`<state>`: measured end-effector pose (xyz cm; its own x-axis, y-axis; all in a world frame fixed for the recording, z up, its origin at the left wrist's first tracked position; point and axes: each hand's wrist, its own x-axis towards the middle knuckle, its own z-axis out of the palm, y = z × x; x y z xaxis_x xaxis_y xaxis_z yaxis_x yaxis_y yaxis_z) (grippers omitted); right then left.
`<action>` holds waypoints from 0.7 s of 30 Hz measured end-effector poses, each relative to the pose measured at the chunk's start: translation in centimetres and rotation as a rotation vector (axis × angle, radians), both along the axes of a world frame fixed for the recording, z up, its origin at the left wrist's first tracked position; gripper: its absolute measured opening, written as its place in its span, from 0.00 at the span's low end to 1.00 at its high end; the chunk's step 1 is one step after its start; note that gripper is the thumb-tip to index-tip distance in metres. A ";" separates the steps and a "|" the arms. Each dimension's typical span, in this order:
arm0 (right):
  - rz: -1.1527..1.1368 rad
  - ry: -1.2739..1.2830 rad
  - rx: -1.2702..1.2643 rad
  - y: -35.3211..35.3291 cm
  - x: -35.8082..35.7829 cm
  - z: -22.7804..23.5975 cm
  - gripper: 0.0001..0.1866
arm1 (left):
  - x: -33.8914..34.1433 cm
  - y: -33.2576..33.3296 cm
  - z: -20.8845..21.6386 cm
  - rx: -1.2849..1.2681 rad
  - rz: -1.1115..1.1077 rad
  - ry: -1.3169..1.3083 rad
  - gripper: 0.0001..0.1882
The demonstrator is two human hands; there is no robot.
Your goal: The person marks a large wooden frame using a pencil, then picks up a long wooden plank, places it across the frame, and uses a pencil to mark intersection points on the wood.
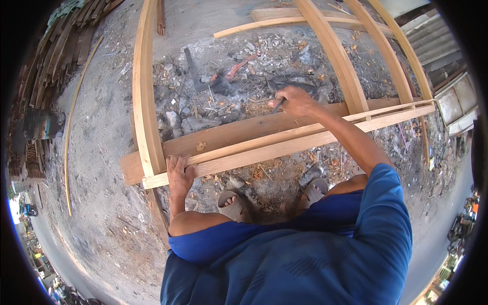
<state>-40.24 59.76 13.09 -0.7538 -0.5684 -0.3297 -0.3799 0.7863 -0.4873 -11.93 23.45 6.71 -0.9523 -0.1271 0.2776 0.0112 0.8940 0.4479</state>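
My left hand (180, 177) is at the left end of a pale wooden rail (264, 153), its fingers curled over the wood. A thinner strip (254, 143) runs along the rail's far side. Beside that hand, an upright-looking post (145, 96) meets the rail at the corner. My right hand (297, 101) is closed above a brown plank (239, 129), gripping a dark tool (278, 105). Only a short piece of the tool shows, so its kind cannot be told. Further left, a dark L-shaped thing (192, 68) looks blurred over the rubble.
Several pale beams (338, 56) extend away from the rail at the right. Loose boards (284, 19) lie at the back. A stack of dark timber (61, 40) stands far left, near a long thin strip (76, 117). My sandalled feet (234, 206) stand on rubble close to the rail.
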 end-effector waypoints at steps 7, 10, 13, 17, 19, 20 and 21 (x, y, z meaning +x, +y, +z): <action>0.215 -0.228 -0.153 4.7 4.3 0.2 0.07 | -0.2 0.4 0.4 0.004 -0.013 -0.016 0.20; 0.259 -0.098 -0.271 5.1 4.2 -0.9 0.05 | -0.3 0.3 0.4 0.001 -0.010 -0.022 0.20; 0.228 0.044 -0.236 5.2 5.2 -1.4 0.05 | -0.2 0.5 0.4 0.003 0.008 -0.017 0.20; 0.221 0.034 -0.282 5.3 4.9 -2.4 0.07 | 0.0 0.5 0.1 -0.046 0.023 0.004 0.20; 0.185 0.001 -0.333 5.5 4.6 -3.0 0.08 | -0.1 0.6 0.0 -0.083 0.021 -0.004 0.20; -0.007 -0.083 -0.340 5.5 4.2 -3.4 0.07 | 0.1 0.5 0.0 -0.113 0.023 -0.023 0.21; -0.197 -0.169 -0.345 4.8 3.7 -3.2 0.06 | 0.2 0.4 0.0 -0.142 0.027 -0.043 0.22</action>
<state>-36.57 64.51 9.87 -0.8108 -0.5174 -0.2737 -0.1310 0.6161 -0.7767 -11.69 23.87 6.71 -0.9604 -0.1151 0.2537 -0.0300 0.9480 0.3167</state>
